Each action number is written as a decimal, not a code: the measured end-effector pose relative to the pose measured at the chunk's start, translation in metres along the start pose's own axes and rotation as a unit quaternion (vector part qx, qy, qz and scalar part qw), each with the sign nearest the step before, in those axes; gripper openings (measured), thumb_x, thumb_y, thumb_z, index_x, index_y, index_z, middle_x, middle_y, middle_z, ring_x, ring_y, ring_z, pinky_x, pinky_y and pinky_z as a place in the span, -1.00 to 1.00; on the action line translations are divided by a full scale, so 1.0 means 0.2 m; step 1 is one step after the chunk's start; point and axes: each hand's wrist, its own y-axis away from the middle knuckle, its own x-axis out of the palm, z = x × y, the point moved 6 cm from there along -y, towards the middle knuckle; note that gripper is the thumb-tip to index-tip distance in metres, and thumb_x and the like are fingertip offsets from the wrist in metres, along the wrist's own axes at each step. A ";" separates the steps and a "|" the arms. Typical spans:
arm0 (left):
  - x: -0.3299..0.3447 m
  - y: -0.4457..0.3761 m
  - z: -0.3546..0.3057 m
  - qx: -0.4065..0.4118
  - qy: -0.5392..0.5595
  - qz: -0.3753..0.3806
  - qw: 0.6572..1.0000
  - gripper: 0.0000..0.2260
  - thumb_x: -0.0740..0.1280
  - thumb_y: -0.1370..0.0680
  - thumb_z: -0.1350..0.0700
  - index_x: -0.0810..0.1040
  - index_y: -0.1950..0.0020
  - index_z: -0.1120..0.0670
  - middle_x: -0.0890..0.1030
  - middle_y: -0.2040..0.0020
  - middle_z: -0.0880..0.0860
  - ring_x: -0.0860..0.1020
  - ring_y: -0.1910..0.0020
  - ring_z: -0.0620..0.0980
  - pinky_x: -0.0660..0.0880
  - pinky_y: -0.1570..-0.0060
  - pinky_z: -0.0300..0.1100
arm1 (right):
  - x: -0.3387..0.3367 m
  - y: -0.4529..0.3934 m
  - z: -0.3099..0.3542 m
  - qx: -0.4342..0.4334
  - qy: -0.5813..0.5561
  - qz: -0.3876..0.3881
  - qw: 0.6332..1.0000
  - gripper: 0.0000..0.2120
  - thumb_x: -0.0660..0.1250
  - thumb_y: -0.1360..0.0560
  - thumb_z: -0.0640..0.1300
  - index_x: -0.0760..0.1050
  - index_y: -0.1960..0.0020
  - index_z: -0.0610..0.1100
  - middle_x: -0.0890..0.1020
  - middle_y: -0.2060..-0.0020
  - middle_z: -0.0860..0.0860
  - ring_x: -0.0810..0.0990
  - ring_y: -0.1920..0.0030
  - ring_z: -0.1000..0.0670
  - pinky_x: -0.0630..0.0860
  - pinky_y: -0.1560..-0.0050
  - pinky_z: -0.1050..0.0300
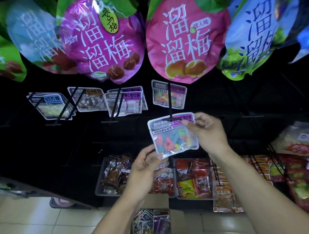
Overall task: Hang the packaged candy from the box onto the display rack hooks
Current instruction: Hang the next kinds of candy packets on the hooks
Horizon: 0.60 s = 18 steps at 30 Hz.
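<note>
Clear plastic fronts the gummy candy packet [173, 134], showing bright sweets inside; it looks light, limp and slick, so the stiffer sealed edges are the places to hold. The right hand [206, 132] pinches its top right corner by the header, and the left hand [145, 165] pinches its bottom left corner. The packet's top edge sits at the tip of a black display hook [169, 103], below a matching packet [169, 94] already hung. The cardboard box [151, 225] of packets lies well below it on the floor.
</note>
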 end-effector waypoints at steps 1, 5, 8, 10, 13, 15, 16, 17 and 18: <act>-0.01 0.00 0.01 0.000 -0.007 0.005 1.000 -0.65 0.38 -0.58 0.09 0.50 -0.37 -0.06 0.70 -0.25 -0.05 0.67 -0.21 -0.06 0.62 -0.19 -0.08 | -0.01 -0.01 0.02 -0.013 0.000 -0.019 1.000 -0.95 0.47 -0.54 -0.17 0.64 0.05 -0.15 0.76 0.16 0.01 0.75 0.14 -0.01 0.68 0.09 0.06; -0.03 0.02 0.01 0.007 -0.045 0.044 0.998 -0.55 0.34 -0.64 0.14 0.37 -0.50 -0.15 0.60 -0.37 -0.19 0.60 -0.31 -0.17 0.55 -0.27 -0.15 | 0.01 -0.02 0.03 -0.041 0.003 -0.053 0.998 -0.95 0.46 -0.56 -0.18 0.63 0.07 -0.15 0.75 0.17 0.05 0.73 0.17 0.12 0.56 0.22 0.33; -0.04 0.02 -0.01 0.010 -0.057 0.069 0.996 -0.55 0.32 -0.66 0.14 0.36 -0.49 -0.20 0.56 -0.40 -0.24 0.63 -0.24 -0.19 0.58 -0.19 -0.26 | 0.02 -0.02 0.01 -0.044 0.012 -0.077 0.996 -0.92 0.46 -0.56 -0.16 0.62 0.11 -0.11 0.74 0.20 0.08 0.70 0.21 0.17 0.51 0.23 0.38; -0.04 0.01 -0.02 0.013 -0.063 0.074 0.995 -0.54 0.32 -0.67 0.14 0.34 -0.51 -0.21 0.53 -0.43 -0.23 0.63 -0.24 -0.21 0.58 -0.17 -0.26 | 0.02 -0.03 0.00 -0.041 0.018 -0.083 0.996 -0.91 0.46 -0.56 -0.14 0.62 0.11 -0.11 0.74 0.21 0.08 0.69 0.22 0.17 0.50 0.23 0.36; -0.02 -0.01 -0.02 0.012 -0.065 0.079 0.995 -0.50 0.32 -0.66 0.14 0.32 -0.56 -0.18 0.51 -0.45 -0.22 0.60 -0.28 -0.22 0.57 -0.19 -0.26 | 0.02 -0.05 0.01 -0.040 0.032 -0.096 0.994 -0.91 0.47 -0.56 -0.12 0.62 0.11 -0.10 0.74 0.21 0.08 0.70 0.23 0.14 0.52 0.25 0.33; -0.01 -0.03 -0.02 0.009 -0.064 0.079 0.995 -0.49 0.33 -0.66 0.14 0.32 -0.57 -0.18 0.49 -0.47 -0.20 0.60 -0.28 -0.22 0.55 -0.24 -0.21 | 0.02 -0.06 0.02 -0.045 0.041 -0.103 0.993 -0.91 0.46 -0.56 -0.11 0.63 0.10 -0.10 0.73 0.22 0.07 0.69 0.26 0.16 0.51 0.30 0.36; 0.00 -0.05 -0.03 0.008 -0.066 0.080 0.995 -0.49 0.34 -0.66 0.14 0.32 -0.57 -0.18 0.48 -0.48 -0.19 0.60 -0.28 -0.22 0.53 -0.27 -0.18 | 0.02 -0.07 0.02 -0.047 0.044 -0.106 0.992 -0.91 0.46 -0.57 -0.12 0.63 0.09 -0.12 0.73 0.22 0.06 0.69 0.29 0.17 0.50 0.34 0.39; 0.01 -0.06 -0.03 0.008 -0.069 0.080 0.994 -0.48 0.34 -0.66 0.15 0.32 -0.57 -0.18 0.48 -0.49 -0.19 0.60 -0.28 -0.23 0.52 -0.28 -0.16 | 0.02 -0.09 0.03 -0.049 0.049 -0.109 0.992 -0.91 0.45 -0.57 -0.12 0.63 0.08 -0.13 0.73 0.21 0.06 0.68 0.31 0.18 0.48 0.36 0.41; 0.01 -0.08 -0.04 0.009 -0.072 0.081 0.994 -0.47 0.34 -0.66 0.15 0.30 -0.58 -0.17 0.46 -0.50 -0.19 0.60 -0.28 -0.25 0.51 -0.30 -0.16 | 0.02 -0.11 0.04 -0.053 0.059 -0.114 0.990 -0.90 0.46 -0.57 -0.11 0.63 0.08 -0.13 0.72 0.22 0.06 0.68 0.31 0.17 0.49 0.37 0.40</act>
